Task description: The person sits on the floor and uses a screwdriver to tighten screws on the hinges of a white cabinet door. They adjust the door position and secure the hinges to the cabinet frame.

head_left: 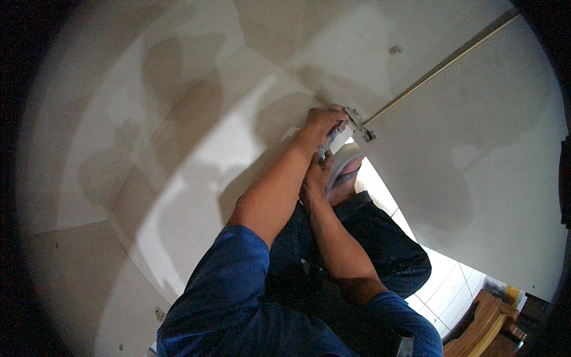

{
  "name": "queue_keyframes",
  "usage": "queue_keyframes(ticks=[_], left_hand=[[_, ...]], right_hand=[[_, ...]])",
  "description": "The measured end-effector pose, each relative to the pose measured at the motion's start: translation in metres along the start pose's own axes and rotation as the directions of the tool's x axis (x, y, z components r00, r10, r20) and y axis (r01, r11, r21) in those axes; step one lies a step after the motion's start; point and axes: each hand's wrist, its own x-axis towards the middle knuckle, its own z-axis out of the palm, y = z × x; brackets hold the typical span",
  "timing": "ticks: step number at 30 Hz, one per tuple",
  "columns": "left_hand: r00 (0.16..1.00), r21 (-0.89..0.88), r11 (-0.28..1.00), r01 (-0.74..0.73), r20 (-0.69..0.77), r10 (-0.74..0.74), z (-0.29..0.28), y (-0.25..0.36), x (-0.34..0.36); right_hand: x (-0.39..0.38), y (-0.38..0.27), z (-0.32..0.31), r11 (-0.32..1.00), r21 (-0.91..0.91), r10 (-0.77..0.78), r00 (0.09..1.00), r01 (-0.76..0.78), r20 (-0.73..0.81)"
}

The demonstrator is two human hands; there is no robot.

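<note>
My left hand (324,121) is at the inner corner of a pale cabinet, its fingers curled beside a metal hinge (361,125). Just below it my right hand (315,175) is closed, thumb upward. Between the two hands runs a narrow grey, crumpled-looking piece (329,141); its kind is too blurred to tell. Its lower end sits in the right hand, and its upper end meets the left fingers, which partly hide it. The hinge joins the cabinet side to a wide pale door (470,154), which stands open on the right.
Pale cabinet panels (196,119) surround my arms, with shadows across them. My sandalled foot (345,172) and bent knee (404,262) are close below the door. White floor tiles (440,282) show under its edge. A brown wooden piece of furniture (485,324) stands at the lower right.
</note>
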Motion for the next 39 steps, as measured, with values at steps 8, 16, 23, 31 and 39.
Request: queue_keyframes(ticks=[8, 16, 23, 31, 39], left_hand=[[0.821, -0.165, 0.843, 0.512, -0.193, -0.537, 0.001, 0.009, 0.008], [0.870, -0.263, 0.885, 0.385, -0.216, -0.442, 0.005, 0.004, 0.004], [0.828, -0.279, 0.825, 0.491, -0.145, -0.541, -0.005, 0.005, 0.009], [0.880, -0.081, 0.895, 0.438, -0.165, -0.445, 0.001, 0.018, 0.004], [0.902, -0.223, 0.901, 0.372, -0.142, -0.408, -0.006, 0.005, 0.005]], right_hand=[[0.001, 0.001, 0.005, 0.995, 0.097, -0.010, 0.999, 0.007, 0.031], [0.003, -0.004, 0.004, 0.988, 0.153, -0.037, 0.997, 0.027, 0.066], [-0.005, -0.016, 0.006, 0.987, 0.155, 0.045, 0.998, -0.051, 0.038], [-0.010, -0.023, 0.006, 0.997, 0.079, -0.019, 1.000, 0.017, 0.025], [-0.023, -0.043, 0.010, 0.997, 0.046, 0.059, 0.998, -0.058, -0.031]])
